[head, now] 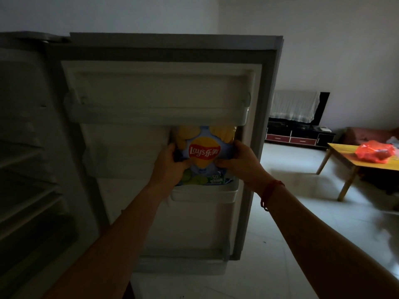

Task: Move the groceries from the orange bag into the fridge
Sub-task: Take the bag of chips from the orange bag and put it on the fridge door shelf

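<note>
Two bare forearms reach up from the bottom edge toward the open grey fridge door (151, 83). To its left the dark fridge interior (26, 169) shows several bare shelves. Across the pale tiled floor (291, 212), well apart on the right, stands a yellow wooden table (349, 156), and against the far wall a black-and-red TV stand (300, 137) carries a television draped in white lace cloth (293, 106).

A long white upper door shelf (159, 117) spans the door's inner face and overhangs the top of the blue-and-yellow Lay's crisp bag (205, 152), which stands upright in the small white door bin (204, 195) just below. The left hand (170, 162) grips the bag's left edge and the right hand (239, 162) its right edge, both with thumbs pressed on the front.

The crumpled orange plastic bag (374, 153) lies on the table. A red string bracelet (271, 190) circles the right wrist.
</note>
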Available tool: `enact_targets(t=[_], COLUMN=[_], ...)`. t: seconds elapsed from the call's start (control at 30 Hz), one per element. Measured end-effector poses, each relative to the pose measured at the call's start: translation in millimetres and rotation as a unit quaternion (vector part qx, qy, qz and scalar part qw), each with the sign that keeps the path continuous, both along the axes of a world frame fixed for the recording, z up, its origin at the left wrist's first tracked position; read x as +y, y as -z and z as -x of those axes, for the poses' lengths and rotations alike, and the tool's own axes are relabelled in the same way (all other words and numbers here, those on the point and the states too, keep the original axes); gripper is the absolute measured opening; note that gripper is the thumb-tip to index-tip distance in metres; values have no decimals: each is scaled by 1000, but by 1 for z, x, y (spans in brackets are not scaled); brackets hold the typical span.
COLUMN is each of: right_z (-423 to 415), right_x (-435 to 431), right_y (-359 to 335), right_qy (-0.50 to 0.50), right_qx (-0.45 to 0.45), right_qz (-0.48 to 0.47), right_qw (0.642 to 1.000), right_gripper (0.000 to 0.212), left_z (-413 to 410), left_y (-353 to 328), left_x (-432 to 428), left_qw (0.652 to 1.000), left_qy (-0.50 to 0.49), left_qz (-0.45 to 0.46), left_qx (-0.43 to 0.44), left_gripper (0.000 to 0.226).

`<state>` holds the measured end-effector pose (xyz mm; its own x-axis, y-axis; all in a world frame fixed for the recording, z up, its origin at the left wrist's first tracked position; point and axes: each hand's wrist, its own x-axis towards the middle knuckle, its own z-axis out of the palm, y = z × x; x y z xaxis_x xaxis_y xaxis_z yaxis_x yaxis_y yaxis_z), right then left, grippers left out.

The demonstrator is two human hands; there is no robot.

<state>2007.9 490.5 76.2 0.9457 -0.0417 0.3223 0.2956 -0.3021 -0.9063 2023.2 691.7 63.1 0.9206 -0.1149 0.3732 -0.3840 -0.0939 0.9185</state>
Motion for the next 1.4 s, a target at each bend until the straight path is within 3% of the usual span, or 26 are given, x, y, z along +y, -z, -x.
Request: enact_targets(t=[0.2,0.33,0.43,0.77,1.07,1.2,1.4], right_z=[-14,-14,-13,-12,-2,8,47], right_x=[-5,-9,-14,-4,-4,-6,-2], right_y=[9,5,6,11,12,8,-4], right_qy=[29,-6,-5,87,104,115,101], right_qx=[30,52,54,56,46,43,13], right_qz=[192,131,105,213,192,192,188], right_qw=[981,990,993,972,975,974,977], right_gripper=[52,38,31,21,27,27,31], left_z=[-10,-10,-11,-7,8,18,38], left_y=[15,11,9,16,11,8,6], left_x=[3,3,6,3,9,13,22], left_qw=[996,996,996,995,998,997,984], left_qy=[10,19,22,-57,-8,-25,-50], left_qz=[-75,-40,-26,-77,-46,-70,-166], left_qx=[49,75,79,38,42,20,-30], left_gripper=[34,42,28,24,21,9,21])
